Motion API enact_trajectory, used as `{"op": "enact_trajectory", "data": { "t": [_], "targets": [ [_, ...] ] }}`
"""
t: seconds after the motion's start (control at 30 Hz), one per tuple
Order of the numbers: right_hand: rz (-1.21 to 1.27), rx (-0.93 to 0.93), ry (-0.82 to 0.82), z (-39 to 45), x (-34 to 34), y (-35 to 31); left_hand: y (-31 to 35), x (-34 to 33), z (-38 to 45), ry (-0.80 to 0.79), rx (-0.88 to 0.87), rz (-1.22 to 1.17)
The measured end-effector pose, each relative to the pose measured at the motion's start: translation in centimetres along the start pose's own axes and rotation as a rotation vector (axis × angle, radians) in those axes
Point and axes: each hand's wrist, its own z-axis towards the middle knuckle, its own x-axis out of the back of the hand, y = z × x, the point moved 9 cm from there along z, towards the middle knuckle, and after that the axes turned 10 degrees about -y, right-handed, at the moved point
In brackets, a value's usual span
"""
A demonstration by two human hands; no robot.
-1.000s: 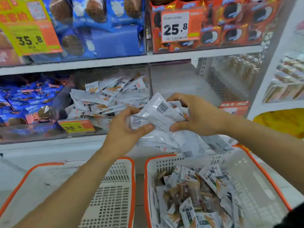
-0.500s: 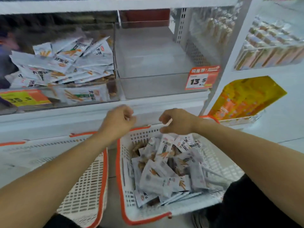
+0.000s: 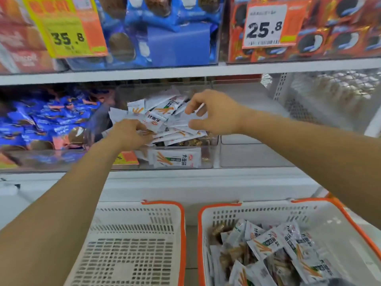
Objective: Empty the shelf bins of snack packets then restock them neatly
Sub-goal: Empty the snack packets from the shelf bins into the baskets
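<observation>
single head-worn view, facing forward and slightly down, close to shelf bins [image 3: 214,141], edges perhaps motion-blurred

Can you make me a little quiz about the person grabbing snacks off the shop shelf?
1. True or false: the left basket already has packets in it.
2. Which price sign hangs above the orange cookie packs? A) 35.8 B) 25.8 C) 13.5
3. Fill in: both hands reach into the clear bin of ______ packets.

Key
1. False. The left basket shows only its bare slotted bottom; the right basket holds the packets.
2. B, the 25.8 sign.
3. White. The left hand and the right hand are both on the pile of white packets.
</observation>
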Motion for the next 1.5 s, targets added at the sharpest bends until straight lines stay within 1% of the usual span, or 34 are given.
{"op": "enact_trajectory", "data": {
  "t": [0.07,0.13,0.2,0.27,0.33,0.4,0.47,0.53,0.57,0.6,0.63,0.67,0.7,0.73,0.77,0.8,0.87,0.9,0.97,1.03,1.13,1.17,1.23,1.3,1.4,1.47,1.5],
  "targets": [
    [-0.117,-0.061,-0.149,3.1,-2.0,0.8,-1.6,-0.4,0.4,-0.075,0.015,0.026],
    [-0.238,-0.122,-0.286,5.7,-3.9,2.1,-2.7,-0.2,1.3,-0.063,0.02,0.012],
    [-0.311,-0.176,-0.392,7.8,-5.5,3.4,-3.5,-0.1,2.3,-0.056,0.032,0.058],
    [-0.341,-0.239,-0.487,9.2,-6.9,4.7,-3.7,-0.2,2.9,-0.059,0.038,0.057],
    [-0.392,-0.291,-0.531,10.2,-8.0,5.8,-3.9,-0.3,3.5,-0.066,0.019,-0.003],
    [-0.403,-0.299,-0.496,10.9,-8.4,6.5,-3.8,-0.3,4.0,-0.074,-0.001,-0.018],
    [-0.363,-0.275,-0.48,11.2,-8.2,6.3,-3.6,-0.1,4.2,-0.079,-0.002,-0.015],
    [-0.231,-0.286,-0.496,11.1,-7.3,6.3,-2.9,0.2,4.4,-0.075,-0.013,-0.013],
    [-0.125,-0.315,-0.467,11.2,-6.4,6.4,-2.6,0.2,4.5,-0.079,-0.019,-0.012],
    [-0.077,-0.333,-0.423,11.3,-5.6,6.6,-2.4,0.2,4.5,-0.08,-0.018,-0.019],
    [-0.078,-0.33,-0.346,11.5,-4.5,6.5,-2.4,0.3,4.5,-0.077,-0.013,-0.032],
    [-0.195,-0.32,-0.298,11.8,-3.6,6.6,-2.3,0.3,4.4,-0.074,-0.003,-0.041],
    [-0.308,-0.316,-0.306,11.9,-3.4,6.7,-2.4,0.4,4.2,-0.066,0.01,-0.033],
    [-0.397,-0.323,-0.354,11.9,-3.8,6.9,-2.3,0.5,4.2,-0.047,0.016,-0.001],
    [-0.431,-0.346,-0.409,11.6,-4.3,6.9,-2.0,0.6,4.3,-0.017,-0.008,0.025],
    [-0.437,-0.355,-0.452,11.3,-4.8,6.8,-1.3,0.8,4.4,0.013,-0.076,0.013],
    [-0.434,-0.334,-0.501,11.0,-5.8,6.5,0.8,0.5,4.4,0.019,-0.301,-0.163],
    [-0.431,-0.336,-0.512,10.8,-6.2,6.6,1.8,0.1,4.3,-0.009,-0.392,-0.256],
    [-0.435,-0.367,-0.526,10.4,-7.1,6.7,3.1,-1.3,4.5,-0.096,-0.47,-0.318],
    [-0.455,-0.425,-0.524,10.3,-7.5,7.1,3.6,-2.7,5.5,-0.138,-0.444,-0.233],
    [-0.486,-0.53,-0.487,10.3,-7.5,7.1,3.6,-3.6,6.4,-0.119,-0.372,0.018],
    [-0.469,-0.554,-0.48,10.2,-7.4,7.0,3.6,-3.6,6.4,-0.103,-0.361,0.068],
    [-0.386,-0.596,-0.465,10.0,-7.6,7.2,3.8,-3.4,6.3,-0.086,-0.349,0.095],
    [-0.253,-0.648,-0.405,9.7,-7.4,7.9,3.7,-3.2,6.2,-0.082,-0.334,0.104],
    [0.117,-0.721,-0.237,9.5,-7.0,9.4,3.1,-2.4,6.3,-0.065,-0.295,0.101],
    [0.286,-0.755,-0.211,9.1,-7.1,10.1,2.6,-2.1,6.3,-0.058,-0.285,0.081],
    [0.314,-0.755,-0.211,9.0,-7.1,10.2,2.4,-2.0,6.3,-0.056,-0.283,0.071]
  ]
}}
